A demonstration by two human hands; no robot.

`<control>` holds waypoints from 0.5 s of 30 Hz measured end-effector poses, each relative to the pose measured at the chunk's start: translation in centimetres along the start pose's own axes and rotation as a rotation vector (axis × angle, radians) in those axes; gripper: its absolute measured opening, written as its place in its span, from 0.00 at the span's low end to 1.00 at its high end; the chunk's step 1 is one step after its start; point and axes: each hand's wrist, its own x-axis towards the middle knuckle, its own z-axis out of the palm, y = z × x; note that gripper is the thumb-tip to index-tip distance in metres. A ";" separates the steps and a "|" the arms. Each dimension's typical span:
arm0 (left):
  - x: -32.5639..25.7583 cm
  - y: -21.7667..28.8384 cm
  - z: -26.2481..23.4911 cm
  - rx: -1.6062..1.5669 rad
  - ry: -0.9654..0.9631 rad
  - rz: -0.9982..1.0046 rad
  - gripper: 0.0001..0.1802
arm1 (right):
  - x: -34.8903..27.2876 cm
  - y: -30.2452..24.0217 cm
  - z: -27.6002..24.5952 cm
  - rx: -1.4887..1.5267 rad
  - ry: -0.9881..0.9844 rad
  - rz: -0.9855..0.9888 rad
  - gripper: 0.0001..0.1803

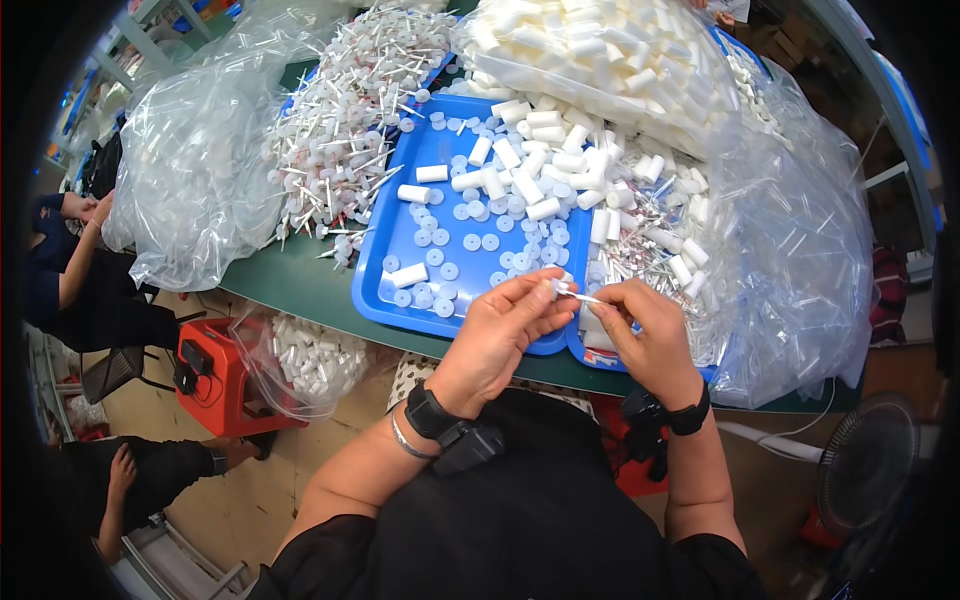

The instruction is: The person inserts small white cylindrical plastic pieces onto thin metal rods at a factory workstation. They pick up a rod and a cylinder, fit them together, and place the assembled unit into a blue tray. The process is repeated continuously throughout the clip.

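Over the front edge of a blue tray [372,275], my hands meet. My left hand [492,340] pinches a small whitish piece [561,288] between thumb and fingertips; its exact shape is too small to tell. Closed on a thin white stick [584,297], my right hand [652,335] holds its tip against that piece. Translucent round discs [472,242] with central holes lie scattered in the tray. Among them are white foam-like cylinders [432,173], heaped toward the tray's far right. Beside my right hand, thin sticks [625,262] lie mixed with more cylinders.
Stick-and-disc pieces [345,120] are piled to the left. A large bag of white cylinders [600,50] stands behind. Clear plastic bags [190,170] [790,230] flank the green table [290,285]. A red stool [225,385], a fan [868,465] and other people [85,250] are nearby.
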 end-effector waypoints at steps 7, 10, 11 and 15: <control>-0.3 0.0 -0.1 0.128 -0.037 -0.007 0.23 | 0.0 0.6 0.6 0.528 -0.224 0.614 0.15; 0.1 0.9 -0.4 0.225 -0.016 0.085 0.22 | 0.0 -0.2 0.9 0.380 -0.136 0.476 0.16; 0.3 2.1 -0.7 0.200 0.015 0.143 0.21 | 0.1 -0.7 0.7 0.307 -0.081 0.408 0.16; 4.5 11.3 -4.7 0.053 0.070 0.534 0.25 | -0.3 0.1 -2.0 0.172 0.039 0.322 0.16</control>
